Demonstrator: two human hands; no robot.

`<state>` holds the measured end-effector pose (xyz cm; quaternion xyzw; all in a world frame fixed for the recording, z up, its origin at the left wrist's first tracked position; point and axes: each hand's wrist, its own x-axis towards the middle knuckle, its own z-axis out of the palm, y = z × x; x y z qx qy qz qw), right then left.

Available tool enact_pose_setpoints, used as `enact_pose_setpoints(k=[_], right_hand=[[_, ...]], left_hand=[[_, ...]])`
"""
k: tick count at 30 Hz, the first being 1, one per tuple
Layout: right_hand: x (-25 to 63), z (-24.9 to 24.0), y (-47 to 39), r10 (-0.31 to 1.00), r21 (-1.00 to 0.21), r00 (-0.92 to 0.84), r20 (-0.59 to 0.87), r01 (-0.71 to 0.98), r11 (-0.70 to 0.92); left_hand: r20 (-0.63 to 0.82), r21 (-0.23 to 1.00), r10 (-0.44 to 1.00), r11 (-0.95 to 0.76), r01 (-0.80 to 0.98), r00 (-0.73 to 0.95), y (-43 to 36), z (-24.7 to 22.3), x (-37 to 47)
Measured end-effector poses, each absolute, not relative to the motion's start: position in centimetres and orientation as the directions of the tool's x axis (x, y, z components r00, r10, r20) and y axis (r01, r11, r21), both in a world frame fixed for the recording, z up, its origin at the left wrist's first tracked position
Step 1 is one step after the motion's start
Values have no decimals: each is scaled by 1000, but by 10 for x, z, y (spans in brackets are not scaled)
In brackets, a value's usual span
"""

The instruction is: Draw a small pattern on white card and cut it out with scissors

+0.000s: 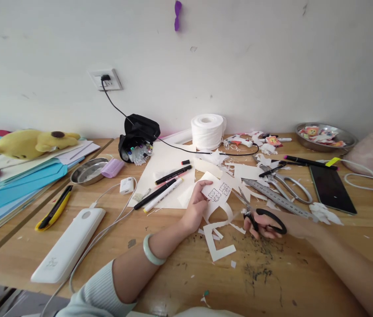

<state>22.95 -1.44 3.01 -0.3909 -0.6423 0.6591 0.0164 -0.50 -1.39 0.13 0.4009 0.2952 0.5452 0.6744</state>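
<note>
Between the fingers and thumb of my left hand [197, 209] is a piece of white paper [218, 187] with two dark line patterns drawn on it. My right hand [264, 225] has its fingers in the black handles of a pair of scissors [247, 208]. The scissors' blades are parted and point toward the paper's right edge. A curved strip of paper hangs below the patterned piece. Just beneath it, an angular white paper scrap [217, 246] lies on the wooden table [173, 281].
Behind my hands lie markers [163, 194], a metal ruler [278, 199], larger silver scissors [293, 188] and paper scraps. A white roll [208, 132] stands near the wall. A power bank [69, 244] and cables lie left; a phone [332, 189] and metal bowl [326, 136] are right.
</note>
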Motion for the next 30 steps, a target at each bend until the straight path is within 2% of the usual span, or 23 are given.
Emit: enact_pose_setpoints(k=[3, 9, 14, 20, 30], right_hand=[[229, 31, -14, 514, -855, -697, -500, 491, -166], [226, 35, -15, 495, -810, -660, -565, 558, -182], [226, 33, -17, 503, -833, -670, -545, 502, -234], [221, 28, -20, 482, -866, -720, -500, 414, -281], [208, 19, -24, 582, -891, -692, -427, 431, -141]], left_hand=[[54, 854, 959, 101, -511, 279, -15, 2, -4], [-58, 896, 971, 153, -417, 234, -16, 8, -1], [-59, 915, 978, 133, -381, 199, -17, 8, -1], [-81, 940, 958, 165, -297, 275, -21, 12, 1], [-46, 928, 964, 139, -347, 264, -20, 9, 0]])
